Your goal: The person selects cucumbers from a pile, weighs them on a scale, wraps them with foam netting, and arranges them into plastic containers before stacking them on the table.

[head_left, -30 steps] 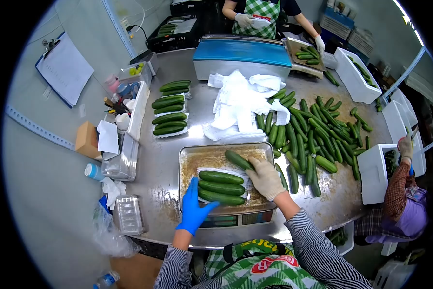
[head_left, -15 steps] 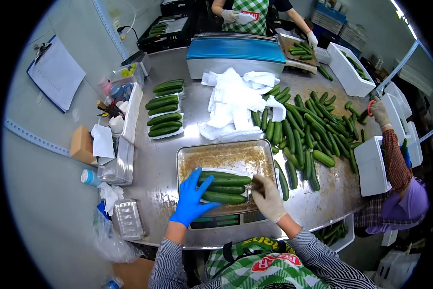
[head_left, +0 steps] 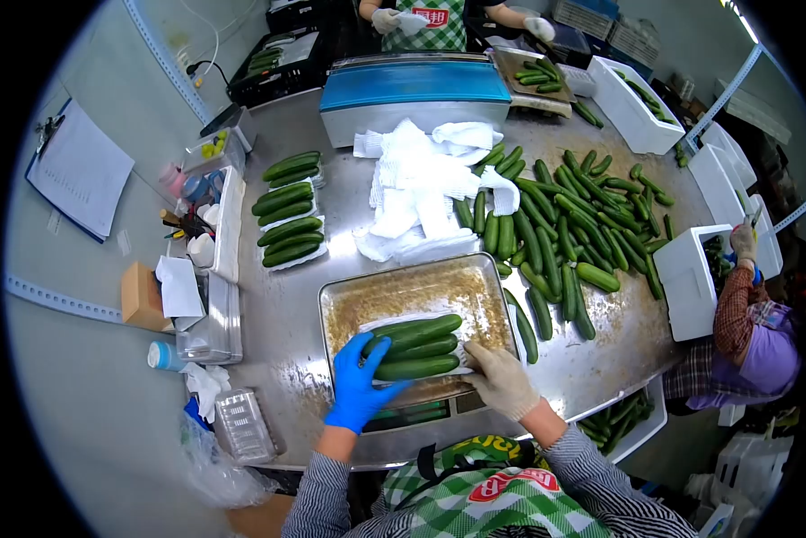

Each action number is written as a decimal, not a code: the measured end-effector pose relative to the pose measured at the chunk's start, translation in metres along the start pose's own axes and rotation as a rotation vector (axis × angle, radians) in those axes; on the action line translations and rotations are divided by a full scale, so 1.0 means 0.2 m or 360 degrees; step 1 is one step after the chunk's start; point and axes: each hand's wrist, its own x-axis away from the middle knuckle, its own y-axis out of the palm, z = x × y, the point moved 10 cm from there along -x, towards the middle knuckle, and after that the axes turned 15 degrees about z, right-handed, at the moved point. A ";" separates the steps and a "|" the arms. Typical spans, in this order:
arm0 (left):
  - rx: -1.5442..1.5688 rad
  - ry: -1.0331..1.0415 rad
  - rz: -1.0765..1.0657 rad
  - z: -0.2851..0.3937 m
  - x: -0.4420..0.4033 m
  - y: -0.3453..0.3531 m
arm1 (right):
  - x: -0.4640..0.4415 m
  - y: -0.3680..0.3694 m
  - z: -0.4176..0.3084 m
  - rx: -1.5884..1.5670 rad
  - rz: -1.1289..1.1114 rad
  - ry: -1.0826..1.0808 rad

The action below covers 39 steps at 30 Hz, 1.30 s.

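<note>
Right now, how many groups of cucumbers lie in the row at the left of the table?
3: the far group, the middle group and the near group, left of the white pile. What lies beneath their top layer may be hidden.

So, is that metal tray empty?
No, it has things in it: cucumbers lie in the metal tray, with the left hand at one end and bare metal behind them.
</note>
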 end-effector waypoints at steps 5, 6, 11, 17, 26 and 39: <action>0.0047 -0.0165 0.0011 -0.02 0.01 0.00 | 0.00 -0.21 -0.05 -0.0130 0.0327 0.0242; 0.0182 -0.0341 0.0086 -0.05 0.01 -0.03 | -0.02 -0.18 0.01 -0.0241 0.0312 0.0413; 0.0946 -0.0917 0.0260 -0.14 0.08 0.06 | -0.19 0.03 -0.05 -0.0336 0.0546 0.0310; 0.0710 -0.1132 0.0425 -0.17 0.12 0.06 | -0.21 0.02 -0.10 -0.0067 0.0634 0.0261; 0.0086 -0.0890 0.0664 -0.24 -0.05 -0.16 | -0.39 0.12 -0.18 -0.0040 0.0373 0.0311; -0.0021 -0.1014 0.1169 -1.53 -0.20 -0.62 | -1.42 1.21 -0.57 -0.0249 -0.0772 -0.0011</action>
